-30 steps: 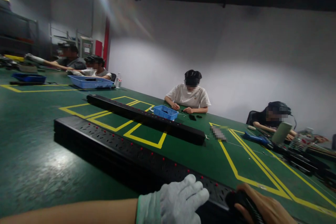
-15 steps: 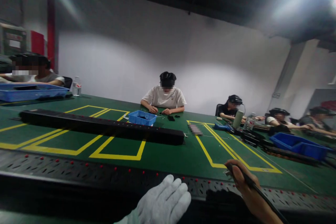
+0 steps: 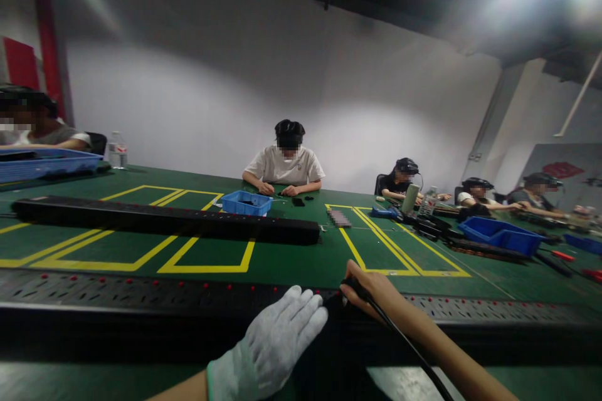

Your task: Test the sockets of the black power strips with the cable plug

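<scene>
A long black perforated bar with red dots along its far edge lies across the near side of the green table. My left hand, in a whitish glove, rests palm down at the bar's near side, its fingers stretched out and side by side. Bare and bent at the fingers, my right hand holds a dark pen-like tool with a black cable trailing towards me. The tool's tip is over the bar, just right of the gloved fingertips; whether it touches is too dark to tell.
Beyond lies a second black bar, with a small blue bin behind it. Yellow tape rectangles mark the green table. A larger blue bin, tools and bottles are at right. Several people sit around the table.
My right hand has moved left and down to the bar, beside my gloved hand. The gloved hand has shifted slightly left and forward. The view has turned a little to the right.
</scene>
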Motion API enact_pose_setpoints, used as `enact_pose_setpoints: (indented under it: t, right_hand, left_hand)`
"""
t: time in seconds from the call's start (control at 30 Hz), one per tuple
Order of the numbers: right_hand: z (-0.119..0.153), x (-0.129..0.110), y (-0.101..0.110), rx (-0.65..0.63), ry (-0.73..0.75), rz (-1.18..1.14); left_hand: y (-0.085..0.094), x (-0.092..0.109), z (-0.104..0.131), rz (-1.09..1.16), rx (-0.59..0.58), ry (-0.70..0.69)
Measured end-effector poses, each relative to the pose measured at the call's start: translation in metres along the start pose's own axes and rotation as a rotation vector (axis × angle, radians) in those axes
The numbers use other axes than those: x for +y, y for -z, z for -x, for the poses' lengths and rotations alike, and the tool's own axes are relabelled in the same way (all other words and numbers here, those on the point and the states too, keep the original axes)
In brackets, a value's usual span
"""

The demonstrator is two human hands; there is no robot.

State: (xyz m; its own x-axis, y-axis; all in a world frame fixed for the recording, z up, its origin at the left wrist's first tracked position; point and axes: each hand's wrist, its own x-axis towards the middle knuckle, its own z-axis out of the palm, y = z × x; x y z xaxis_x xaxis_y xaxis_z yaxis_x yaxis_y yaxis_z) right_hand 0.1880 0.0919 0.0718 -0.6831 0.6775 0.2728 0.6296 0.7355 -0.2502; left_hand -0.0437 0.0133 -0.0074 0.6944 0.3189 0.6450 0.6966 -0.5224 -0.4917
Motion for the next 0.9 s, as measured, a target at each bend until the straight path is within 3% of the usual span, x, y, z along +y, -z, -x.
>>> enact_pose_setpoints:
  t: [0.1,0.5,0.7,0.9]
  right_hand:
    - [0.003,-0.005,0.006,-0.058,0.049,0.101]
    - [0.01,-0.016,0.015,-0.09,-0.024,0.28]
    - [0.01,-0.012,0.018,-0.094,-0.003,0.197]
    - [0.015,-0.016,-0.001,-0.017,-0.025,0.365]
  left_hand:
    - [0.001,0.001,-0.001,0.025,-0.018,0.02]
    - [-0.002,0.002,0.001,0.052,-0.022,0.006]
    - [0.0,0.001,0.0,0.074,-0.043,0.017]
    - [0.001,0.0,-0.001,0.072,-0.061,-0.008]
